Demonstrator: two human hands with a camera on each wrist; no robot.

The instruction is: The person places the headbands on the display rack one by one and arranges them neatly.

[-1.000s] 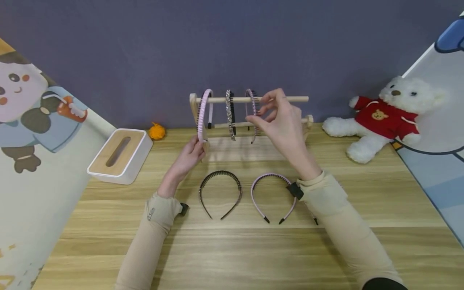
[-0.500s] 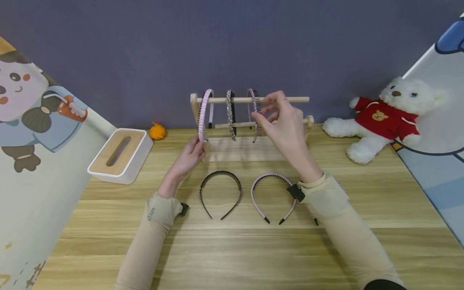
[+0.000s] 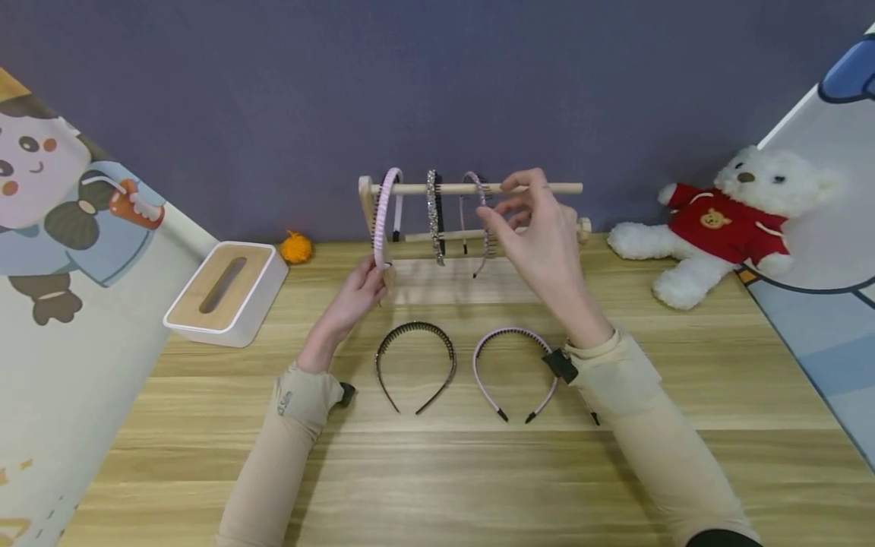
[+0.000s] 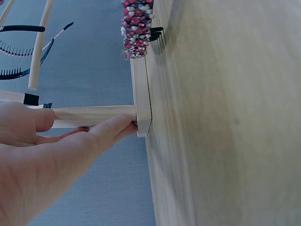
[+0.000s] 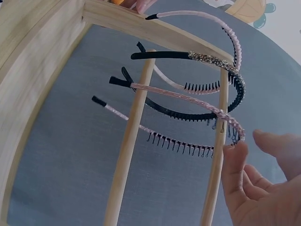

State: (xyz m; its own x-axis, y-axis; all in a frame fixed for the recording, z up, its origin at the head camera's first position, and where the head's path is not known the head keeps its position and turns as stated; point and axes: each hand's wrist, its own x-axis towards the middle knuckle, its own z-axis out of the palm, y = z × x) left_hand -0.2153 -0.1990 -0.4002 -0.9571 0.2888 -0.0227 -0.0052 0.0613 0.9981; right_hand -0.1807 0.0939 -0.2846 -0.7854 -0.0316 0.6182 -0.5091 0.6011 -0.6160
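A wooden headband rack (image 3: 557,188) stands at the back of the table. Three headbands hang on its rods: a thick pale pink one (image 3: 384,220) at the left, a silver rhinestone one (image 3: 433,216) in the middle, and a slim pink glittery one (image 3: 481,199) to their right. My left hand (image 3: 355,296) holds the rack's left side low down, thumb and fingers on either side of a wooden post (image 4: 94,113). Beside the slim pink headband is my right hand (image 3: 540,239), its thumb and fingers apart. In the right wrist view, a fingertip (image 5: 235,150) is right at this band's edge.
On the table in front lie a dark headband (image 3: 415,327), a lilac headband (image 3: 513,330) and another, mostly hidden under the right sleeve. A tissue box (image 3: 229,292) and an orange ornament (image 3: 296,248) stand left; a white teddy bear (image 3: 724,220) sits right.
The right hand has shifted slightly right, and its thumb and fingers have parted from the slim pink headband, which now hangs at a different angle on the rods. The left hand has stayed put.
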